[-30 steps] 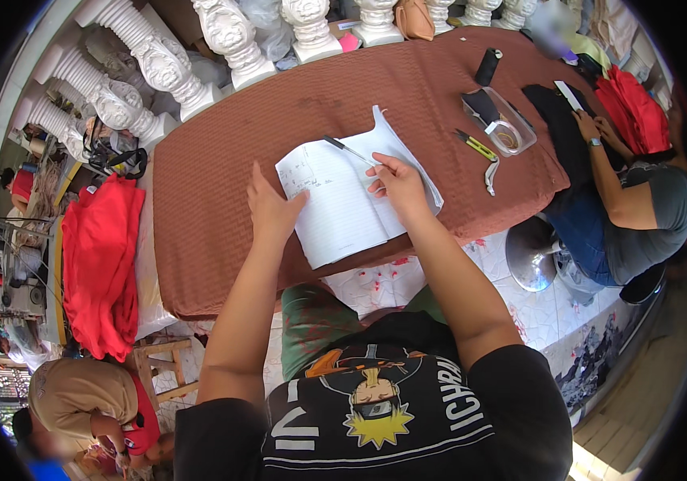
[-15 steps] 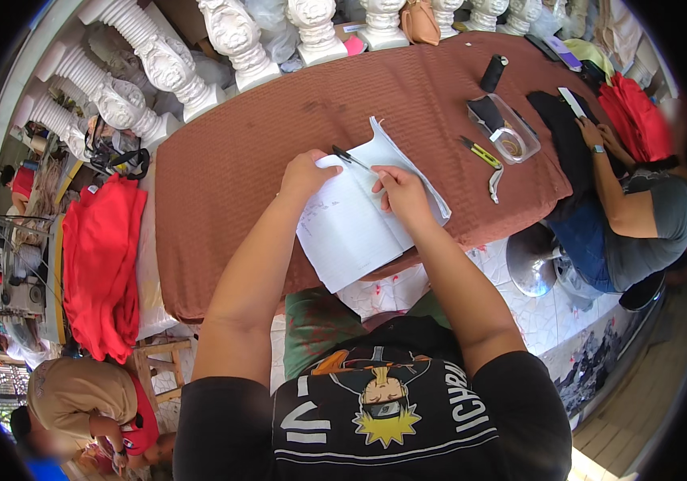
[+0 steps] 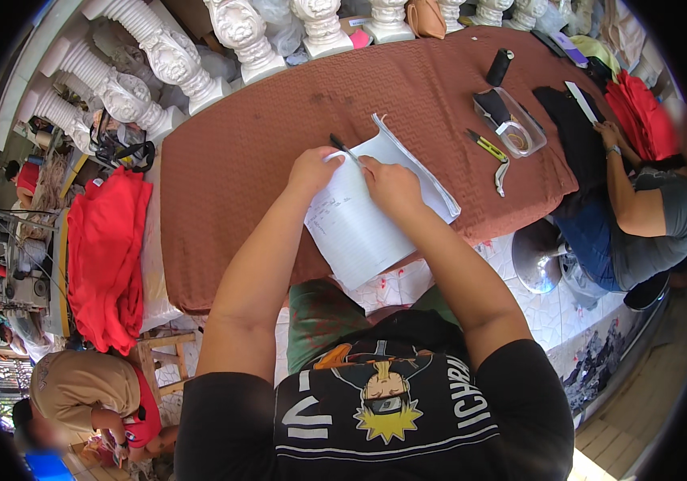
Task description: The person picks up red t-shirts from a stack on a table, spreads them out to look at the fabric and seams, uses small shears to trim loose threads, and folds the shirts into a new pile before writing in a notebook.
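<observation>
An open notebook (image 3: 363, 228) with white lined pages and some handwriting lies near the front edge of the cloth-covered table. My left hand (image 3: 314, 171) grips its upper left edge, thumb on the page. Beside that thumb a black pen (image 3: 338, 143) slants across the top of the notebook. My right hand (image 3: 392, 187) is closed over the page, its thumb and fingertips at the pen's lower end. The underside of that hand is hidden. Pages at the upper right corner curl upward.
Right of the notebook are yellow thread snips (image 3: 485, 145), a clear plastic box (image 3: 520, 120) and a black thread spool (image 3: 500, 67). A co-worker (image 3: 640, 204) sits at the right with black cloth (image 3: 565, 132). White balusters (image 3: 323, 28) line the back; red cloth (image 3: 107, 256) hangs left.
My right hand has shifted up and left along the notebook, closer to my left hand, and its fingers have closed in at the pen. The whole view has shifted slightly.
</observation>
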